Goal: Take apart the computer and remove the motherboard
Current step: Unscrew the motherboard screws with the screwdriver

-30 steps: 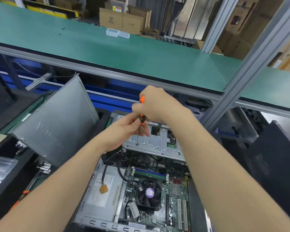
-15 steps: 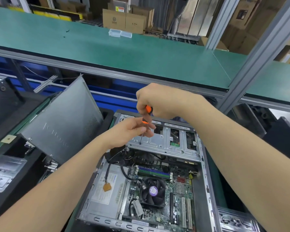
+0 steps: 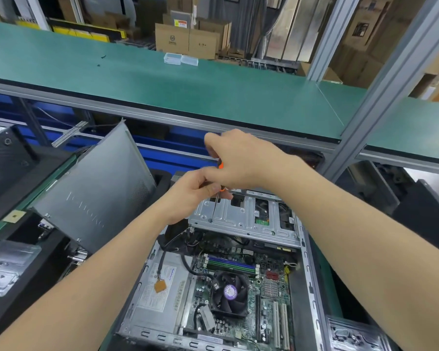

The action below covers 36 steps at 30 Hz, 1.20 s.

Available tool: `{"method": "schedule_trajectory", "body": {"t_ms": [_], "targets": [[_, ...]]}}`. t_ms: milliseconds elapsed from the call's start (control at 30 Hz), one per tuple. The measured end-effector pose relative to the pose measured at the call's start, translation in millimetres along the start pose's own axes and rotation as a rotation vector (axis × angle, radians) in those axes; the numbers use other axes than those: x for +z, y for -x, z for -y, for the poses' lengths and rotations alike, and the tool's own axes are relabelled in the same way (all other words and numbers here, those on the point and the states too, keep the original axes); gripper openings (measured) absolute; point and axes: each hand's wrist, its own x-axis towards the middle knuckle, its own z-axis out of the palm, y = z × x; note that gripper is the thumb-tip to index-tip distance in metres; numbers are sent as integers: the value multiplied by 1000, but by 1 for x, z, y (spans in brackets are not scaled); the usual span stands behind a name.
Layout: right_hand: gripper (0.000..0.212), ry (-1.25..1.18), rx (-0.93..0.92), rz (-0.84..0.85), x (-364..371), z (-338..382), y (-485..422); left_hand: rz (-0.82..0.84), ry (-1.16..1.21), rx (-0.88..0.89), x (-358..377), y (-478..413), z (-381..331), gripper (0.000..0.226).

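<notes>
Desktop computer [image 3: 307, 274], opened: green motherboard [image 3: 268, 306] with black fan [image 3: 230, 291] beside grey drive cage [image 3: 243, 219]; right grip [image 3: 241, 163] curled round orange screwdriver [image 3: 215, 207], left grip [image 3: 190, 192] pinching its shaft.

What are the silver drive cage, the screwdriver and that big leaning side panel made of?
The drive cage looks like bare stamped sheet steel: silvery, dull sheen, punched slots. The screwdriver has a thin dark metal shaft; its handle, mostly covered, seems orange plastic. The side panel appears to be coated sheet metal: matt grey, with a perforated vent patch.
</notes>
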Motion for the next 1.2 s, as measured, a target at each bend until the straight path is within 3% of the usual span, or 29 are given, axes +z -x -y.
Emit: {"method": "schedule_trajectory", "body": {"t_ms": [67, 133, 300, 433, 633, 767, 867, 967, 1033, 1100, 1200], "targets": [[53, 100, 254, -54, 1, 11, -3, -9, 38, -9, 2, 2, 0, 27], [52, 72, 376, 29, 3, 18, -9, -4, 60, -14, 3, 3, 0, 31], [38, 50, 133, 147, 0, 11, -19, 70, 83, -31, -2, 6, 1, 30], [10, 27, -104, 216, -15, 0, -13, 68, 128, -16, -3, 7, 0, 36], [38, 57, -191, 290, -11, 2, -13, 10, 80, -30, 0, 6, 5, 29], [24, 37, -180, 284, -11, -1, -13, -14, 70, -40, 3, 5, 3, 28], [25, 64, -119, 302, -15, 2, -10, -5, 38, -13, 6, 6, -1, 28], [56, 123, 81, 83, -11, 17, -10, -16, 42, -1, 8, 6, -3, 27], [69, 128, 274, 33, -6, 28, -14, -25, 62, -14, 9, 6, -3, 26], [65, 40, 361, 96, 0, 30, -22, -13, 79, -14, 9, 6, -4, 26], [49, -16, 318, 112, 2, 24, -27, 22, 85, -2, 8, 6, -4, 26]]}}
